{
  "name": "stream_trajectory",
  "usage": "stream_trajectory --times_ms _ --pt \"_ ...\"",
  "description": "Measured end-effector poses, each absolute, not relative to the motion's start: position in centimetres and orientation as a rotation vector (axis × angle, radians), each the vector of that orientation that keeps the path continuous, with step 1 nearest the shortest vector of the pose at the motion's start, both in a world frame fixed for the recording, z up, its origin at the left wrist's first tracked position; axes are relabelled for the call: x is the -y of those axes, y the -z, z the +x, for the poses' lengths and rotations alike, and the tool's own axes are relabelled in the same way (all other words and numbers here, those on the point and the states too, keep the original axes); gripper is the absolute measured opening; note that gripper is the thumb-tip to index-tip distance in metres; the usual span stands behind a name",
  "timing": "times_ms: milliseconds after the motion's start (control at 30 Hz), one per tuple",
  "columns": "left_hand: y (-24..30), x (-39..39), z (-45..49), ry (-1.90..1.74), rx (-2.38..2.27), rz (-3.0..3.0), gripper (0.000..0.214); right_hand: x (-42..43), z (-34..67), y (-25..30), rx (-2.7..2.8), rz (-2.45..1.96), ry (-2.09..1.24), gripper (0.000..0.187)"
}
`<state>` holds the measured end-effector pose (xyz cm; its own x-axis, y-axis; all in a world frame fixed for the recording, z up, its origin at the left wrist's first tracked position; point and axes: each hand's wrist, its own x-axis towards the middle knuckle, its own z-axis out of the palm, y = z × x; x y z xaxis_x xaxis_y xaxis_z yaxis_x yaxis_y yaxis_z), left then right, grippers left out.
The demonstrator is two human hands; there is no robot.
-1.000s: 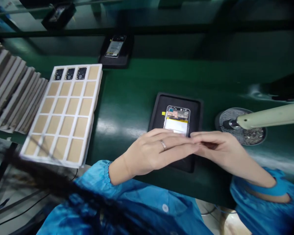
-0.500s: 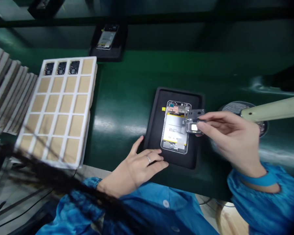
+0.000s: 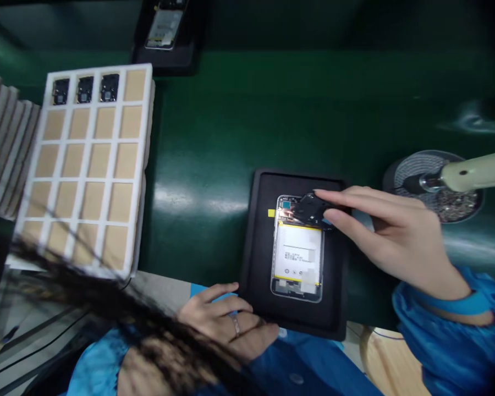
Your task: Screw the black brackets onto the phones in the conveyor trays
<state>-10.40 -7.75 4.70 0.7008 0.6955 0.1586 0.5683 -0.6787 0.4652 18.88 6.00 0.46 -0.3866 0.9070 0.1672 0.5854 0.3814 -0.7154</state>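
1. Green bench matting [image 3: 206, 126] is stretching across the view, and a black tray [image 3: 256, 247] is sitting on it directly ahead of the person, apparently to give the work a fixed, non-slip spot.
2. An opened smartphone housing [image 3: 297, 250] is lying face up inside the tray, near its middle, with its battery [image 3: 299, 253] showing and a small yellow tag [image 3: 271, 213] sticking out beside its upper left edge.
3. The right hand [image 3: 391, 236] is pinching a dark bracket [image 3: 311, 209] between thumb and fingers, its fingers lying close together, and is holding the part over the housing's top end, seemingly to line it up.
4. The left hand [image 3: 226, 324] is resting just below the tray's lower left corner, fingers loosely spread and holding nothing, which appears to keep it clear of the housing.
5. A white foam tray [image 3: 146, 137] with tan cells is lying to the left, within easy reach, with three dark modules [image 3: 84, 89] filling part of its top row.
6. A cream-handled electric screwdriver [image 3: 474, 171] is hanging over a round mesh dish of screws [image 3: 433, 187] on the right, apparently placed for quick pickup.
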Motion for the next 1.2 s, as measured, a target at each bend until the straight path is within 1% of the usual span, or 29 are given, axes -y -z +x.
stream_trajectory --times_ms 133,233,300,367,467,567,767,1200 --pt "-5.8 5.3 -9.3 -0.519 -1.091 2.484 0.035 -6.0 18.3 -0.3 2.182 -1.159 -0.748 0.032" --pt "-4.9 3.8 -7.4 -0.576 -1.289 2.498 0.024 -6.2 18.2 0.1 2.230 -1.116 -0.732 0.033" --pt "-3.9 3.1 -6.1 -0.552 -1.368 2.514 0.022 -6.3 18.2 0.3 2.263 -1.103 -0.721 0.035" --pt "-3.0 2.7 -5.1 -0.524 -1.421 2.525 0.025 -6.4 18.2 0.4 2.289 -1.095 -0.711 0.037" --pt "-1.9 2.6 -4.3 -0.470 -1.478 2.547 0.036 -6.6 18.1 0.4 2.314 -1.102 -0.700 0.037" --pt "-1.4 2.7 -4.1 -0.436 -1.513 2.565 0.042 -6.6 18.0 0.3 2.323 -1.096 -0.683 0.038" --pt "-0.8 2.9 -4.0 -0.442 -1.557 2.602 0.046 -6.6 17.7 0.0 2.302 -1.125 -0.713 0.035" --pt "-0.6 2.8 -3.8 -0.459 -1.611 2.579 0.046 -6.1 17.5 0.0 2.246 -1.126 -0.693 0.035"
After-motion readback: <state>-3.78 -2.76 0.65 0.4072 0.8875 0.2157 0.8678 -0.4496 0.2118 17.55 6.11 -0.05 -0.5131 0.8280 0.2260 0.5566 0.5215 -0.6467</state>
